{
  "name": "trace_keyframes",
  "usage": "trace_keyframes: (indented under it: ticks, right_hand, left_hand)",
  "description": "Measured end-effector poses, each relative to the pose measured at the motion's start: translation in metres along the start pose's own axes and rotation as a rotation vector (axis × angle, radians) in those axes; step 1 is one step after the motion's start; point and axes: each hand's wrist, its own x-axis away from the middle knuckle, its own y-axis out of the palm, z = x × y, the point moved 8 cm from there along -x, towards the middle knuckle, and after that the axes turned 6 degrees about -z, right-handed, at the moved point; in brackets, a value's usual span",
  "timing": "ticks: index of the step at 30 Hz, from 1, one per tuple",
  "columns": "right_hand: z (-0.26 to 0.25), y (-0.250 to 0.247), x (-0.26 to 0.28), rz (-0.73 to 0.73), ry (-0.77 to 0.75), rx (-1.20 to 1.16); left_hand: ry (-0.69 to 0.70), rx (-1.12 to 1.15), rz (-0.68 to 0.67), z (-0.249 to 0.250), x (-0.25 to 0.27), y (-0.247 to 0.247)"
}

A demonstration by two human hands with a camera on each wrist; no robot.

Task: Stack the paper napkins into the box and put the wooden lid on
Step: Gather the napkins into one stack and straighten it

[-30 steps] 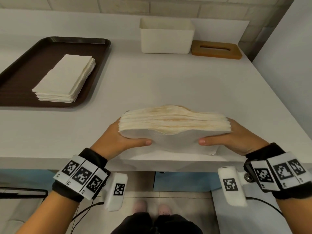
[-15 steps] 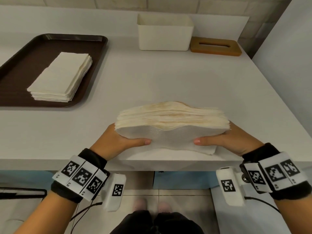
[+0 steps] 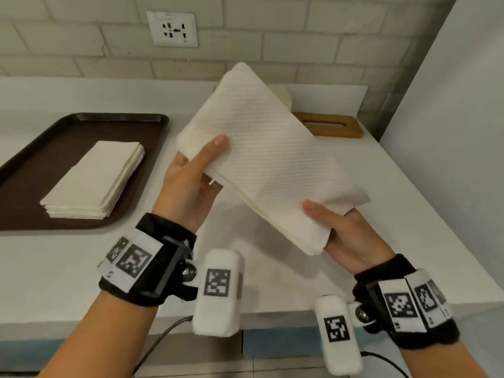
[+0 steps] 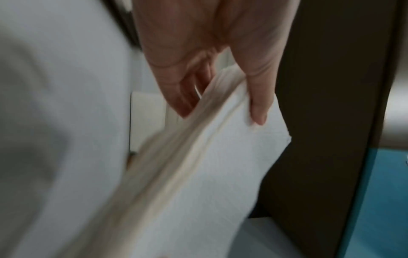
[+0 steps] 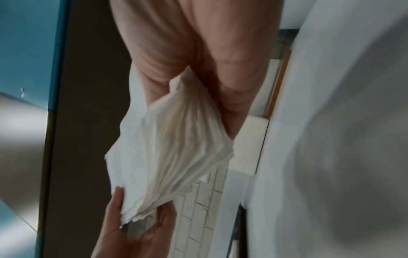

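Note:
Both hands hold a thick stack of white paper napkins in the air above the counter, tilted so its broad face is towards me. My left hand grips its upper left end, thumb on the front face. My right hand grips the lower right end the same way. In the left wrist view the stack's layered edge runs between the thumb and fingers of the left hand. The white box is almost hidden behind the stack. The wooden lid lies flat at the counter's back right.
A dark brown tray on the left of the white counter carries a second napkin stack. A brick wall with a socket stands behind, and a white side wall borders the counter on the right.
The napkin stack has left the counter's front edge and risen towards the back, turning from flat to steeply tilted. Both hands kept their hold.

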Motion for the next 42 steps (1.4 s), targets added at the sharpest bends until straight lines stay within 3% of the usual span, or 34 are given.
trace_keyframes:
  ticks: [5, 9, 14, 17, 19, 26, 32, 36, 42]
  right_hand:
    - [0.011, 0.001, -0.006, 0.051, 0.035, -0.054]
    - [0.024, -0.027, 0.005, 0.120, 0.047, -0.047]
    - [-0.017, -0.051, 0.010, 0.226, -0.058, 0.425]
    - [-0.050, -0.039, 0.004, 0.137, -0.149, 0.652]
    - [-0.054, -0.034, -0.001, 0.060, -0.120, 0.696]
    - [-0.028, -0.039, -0.003, 0.090, -0.059, 0.652]
    - [-0.043, -0.033, -0.009, 0.109, -0.153, 0.587]
    - [-0.036, -0.037, -0.013, 0.147, -0.117, 0.523]
    - [-0.058, -0.030, -0.017, 0.126, -0.164, 0.290]
  left_hand:
    - [-0.233, 0.063, -0.087, -0.040, -0.014, 0.035]
    - [-0.258, 0.016, -0.043, -0.046, -0.016, 0.036]
    - [-0.169, -0.248, -0.169, -0.041, -0.016, 0.060]
    - [-0.166, -0.423, -0.287, -0.050, -0.015, 0.075]
    - [-0.158, -0.477, -0.346, -0.057, -0.015, 0.080]
    - [-0.095, -0.421, -0.217, -0.076, -0.010, 0.068]
    - [0.028, -0.435, -0.284, -0.064, -0.012, 0.081]
    - [-0.054, -0.552, -0.372, -0.087, -0.005, 0.073]
    - [-0.207, -0.758, -0.332, -0.112, 0.000, 0.044]
